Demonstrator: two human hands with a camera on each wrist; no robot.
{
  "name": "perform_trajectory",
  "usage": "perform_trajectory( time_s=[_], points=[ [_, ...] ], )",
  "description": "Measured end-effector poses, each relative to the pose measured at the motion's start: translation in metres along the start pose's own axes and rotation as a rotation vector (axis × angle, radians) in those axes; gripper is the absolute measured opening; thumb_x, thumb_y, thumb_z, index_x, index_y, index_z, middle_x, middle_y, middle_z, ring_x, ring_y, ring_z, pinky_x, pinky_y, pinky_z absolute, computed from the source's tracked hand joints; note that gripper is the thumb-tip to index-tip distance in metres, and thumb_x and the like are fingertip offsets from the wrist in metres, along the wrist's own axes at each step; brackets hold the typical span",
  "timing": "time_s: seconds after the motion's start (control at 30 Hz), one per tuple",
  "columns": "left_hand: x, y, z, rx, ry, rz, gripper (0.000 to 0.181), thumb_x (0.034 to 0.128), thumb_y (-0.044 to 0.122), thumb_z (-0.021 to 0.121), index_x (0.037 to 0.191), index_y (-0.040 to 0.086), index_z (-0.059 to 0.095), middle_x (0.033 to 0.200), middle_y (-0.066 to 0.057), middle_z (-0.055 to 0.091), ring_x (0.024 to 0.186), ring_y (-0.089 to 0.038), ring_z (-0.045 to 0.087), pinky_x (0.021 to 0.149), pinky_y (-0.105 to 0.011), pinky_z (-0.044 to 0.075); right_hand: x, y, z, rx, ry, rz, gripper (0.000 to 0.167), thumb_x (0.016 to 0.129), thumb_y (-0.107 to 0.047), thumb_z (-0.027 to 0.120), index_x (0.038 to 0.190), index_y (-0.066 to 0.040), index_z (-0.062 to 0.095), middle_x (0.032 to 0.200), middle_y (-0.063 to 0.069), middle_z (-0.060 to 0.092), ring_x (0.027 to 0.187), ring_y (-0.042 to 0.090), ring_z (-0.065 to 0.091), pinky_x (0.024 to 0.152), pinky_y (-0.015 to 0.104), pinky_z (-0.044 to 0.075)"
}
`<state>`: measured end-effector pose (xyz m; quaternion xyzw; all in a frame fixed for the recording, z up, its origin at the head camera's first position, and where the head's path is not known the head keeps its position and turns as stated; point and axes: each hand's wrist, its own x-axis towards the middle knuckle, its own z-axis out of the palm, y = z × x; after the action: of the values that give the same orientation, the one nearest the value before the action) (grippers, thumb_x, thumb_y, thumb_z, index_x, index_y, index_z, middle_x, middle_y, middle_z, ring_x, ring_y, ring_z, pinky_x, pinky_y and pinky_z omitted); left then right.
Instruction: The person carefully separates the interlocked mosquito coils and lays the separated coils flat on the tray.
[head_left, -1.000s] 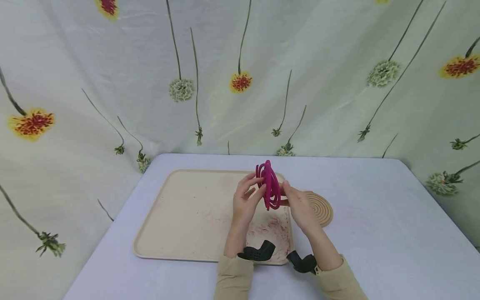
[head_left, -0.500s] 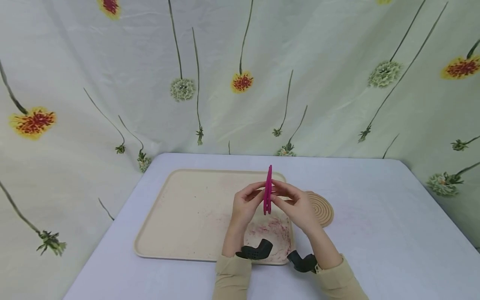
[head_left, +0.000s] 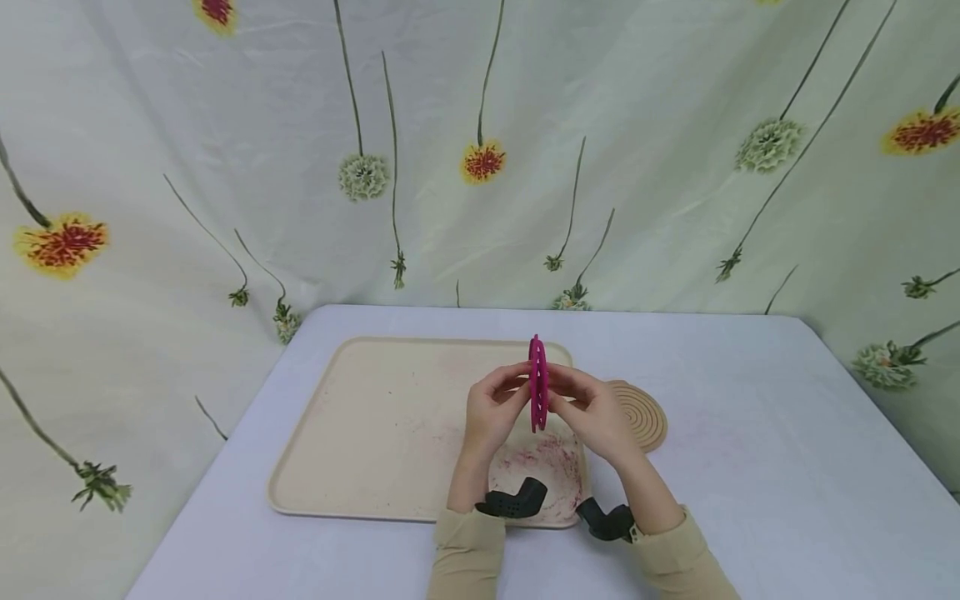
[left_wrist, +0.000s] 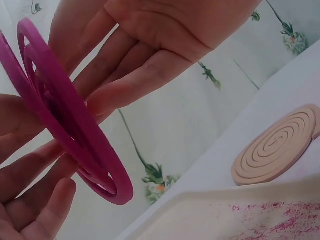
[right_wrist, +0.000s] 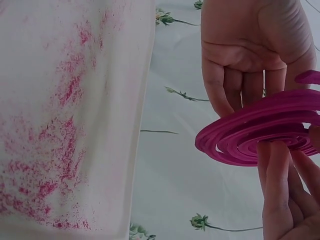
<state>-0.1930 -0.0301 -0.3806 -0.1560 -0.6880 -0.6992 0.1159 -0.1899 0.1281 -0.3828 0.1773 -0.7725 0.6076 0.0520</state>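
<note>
A magenta spiral coil (head_left: 538, 385), resembling an incense coil, is held edge-on in the air over the right part of the tray. My left hand (head_left: 487, 417) grips it from the left with bent fingers. From the other side my right hand (head_left: 596, 417) holds it between thumb and fingers. Gaps show between the turns of the coil (right_wrist: 240, 135) in the right wrist view, and one loose end sticks out at the right edge. Some fingertips are hidden behind the coil.
The beige tray (head_left: 375, 425) lies beneath the hands, with magenta powder smears (head_left: 551, 462) at its right end. Beside its right edge lies a beige spiral disc (head_left: 641, 418), partly behind the right hand. A white cloth covers the table (head_left: 780, 467); a flowered curtain (head_left: 660, 150) hangs behind.
A second ago the coil's loops were spread apart and faced more toward the head camera; now it is a narrow, flatter disc seen edge-on. My right hand has closed in on its right side.
</note>
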Motion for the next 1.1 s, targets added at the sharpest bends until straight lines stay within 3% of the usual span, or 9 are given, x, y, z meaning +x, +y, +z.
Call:
perform_trajectory(
  time_s=[0.13,0.37,0.6,0.77,0.93,1.1],
  points=[
    [-0.001,0.002,0.0,0.01,0.017,0.038,0.021,0.0857,-0.004,0.063,0.106,-0.011,0.064,0.107,-0.024,0.064,0.095,-0.037,0.063,0.084,-0.04,0.053,0.0,-0.001,-0.001,0.005,-0.023,-0.016,0.041,0.091,-0.004,0.06,0.13,0.001,0.052,0.118,0.018,0.061,0.107,0.03,0.058,0.082,0.027,0.053],
    [0.0,-0.001,0.0,-0.03,0.049,0.038,0.023,0.0841,-0.006,0.065,0.106,-0.011,0.063,0.105,-0.025,0.064,0.09,-0.04,0.064,0.08,-0.029,0.054,-0.001,-0.001,-0.003,0.022,-0.033,-0.018,0.038,0.092,-0.002,0.057,0.129,0.003,0.052,0.119,0.02,0.06,0.107,0.031,0.058,0.083,0.027,0.053],
    [0.005,-0.025,-0.004,-0.092,0.088,-0.002,0.024,0.0828,-0.008,0.065,0.106,-0.01,0.064,0.106,-0.024,0.064,0.086,-0.031,0.066,0.078,-0.028,0.055,-0.001,0.001,-0.009,0.095,-0.069,-0.049,0.037,0.092,-0.001,0.054,0.128,0.009,0.05,0.117,0.027,0.058,0.103,0.037,0.058,0.081,0.026,0.053],
    [0.005,-0.027,-0.007,-0.096,0.091,0.012,0.023,0.0833,-0.005,0.066,0.106,-0.009,0.064,0.105,-0.023,0.064,0.084,-0.025,0.067,0.077,-0.029,0.055,-0.001,0.001,-0.013,0.132,-0.097,-0.064,0.037,0.093,0.001,0.053,0.128,0.012,0.048,0.118,0.03,0.056,0.104,0.04,0.057,0.081,0.026,0.053],
    [0.005,-0.028,-0.01,-0.123,0.107,-0.004,0.024,0.0831,-0.005,0.065,0.106,-0.01,0.063,0.104,-0.023,0.063,0.086,-0.025,0.065,0.078,-0.026,0.054,-0.002,0.001,-0.017,0.136,-0.106,-0.05,0.037,0.093,0.001,0.052,0.128,0.012,0.047,0.119,0.03,0.054,0.104,0.025,0.059,0.082,0.026,0.052],
    [0.005,-0.033,-0.017,-0.237,0.067,-0.032,0.026,0.085,-0.006,0.061,0.109,-0.016,0.057,0.095,-0.008,0.065,0.085,-0.014,0.063,0.078,-0.023,0.053,-0.002,0.0,-0.022,0.141,-0.116,-0.023,0.036,0.095,-0.002,0.052,0.127,0.012,0.048,0.118,0.03,0.054,0.101,0.015,0.059,0.083,0.025,0.052]
  ],
)
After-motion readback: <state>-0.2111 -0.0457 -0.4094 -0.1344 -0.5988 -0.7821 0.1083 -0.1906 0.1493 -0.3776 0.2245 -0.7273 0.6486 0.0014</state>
